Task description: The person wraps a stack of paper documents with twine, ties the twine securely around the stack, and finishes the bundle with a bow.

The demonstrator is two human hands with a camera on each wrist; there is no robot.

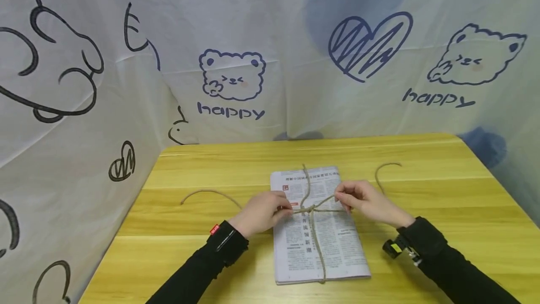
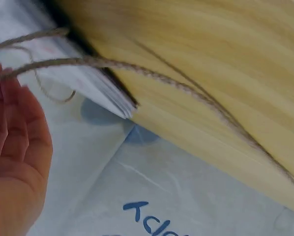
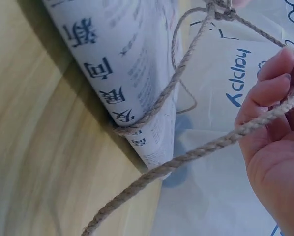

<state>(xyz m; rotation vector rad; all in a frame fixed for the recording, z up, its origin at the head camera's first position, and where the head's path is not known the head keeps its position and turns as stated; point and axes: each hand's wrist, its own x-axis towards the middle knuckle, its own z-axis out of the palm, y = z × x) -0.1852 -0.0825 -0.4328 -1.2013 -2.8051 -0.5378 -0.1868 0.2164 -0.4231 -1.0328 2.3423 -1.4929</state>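
Note:
A folded stack of newspapers [image 1: 337, 252] lies on the wooden table, with brown twine [image 1: 316, 238] crossing it lengthwise and sideways. The strands meet in a knot [image 1: 311, 209] near the middle of the top sheet. To the left of that knot, my left hand [image 1: 262, 210] pinches one strand; its loose tail runs out over the table. My right hand [image 1: 371, 201] pinches the other strand, slightly raised above the paper's right edge. In the right wrist view, the twine [image 3: 186, 157] passes through the curled fingers [image 3: 270, 91] and trails away. The fingertips of the left hand are partly out of its wrist view.
The yellow wooden table [image 1: 202, 257] extends around the stack. Loose twine tails curve over it at left [image 1: 206, 190] and right [image 1: 379, 172]. A white cloth [image 1: 295, 88] with drawn bears and hearts hangs behind the table and along its left side.

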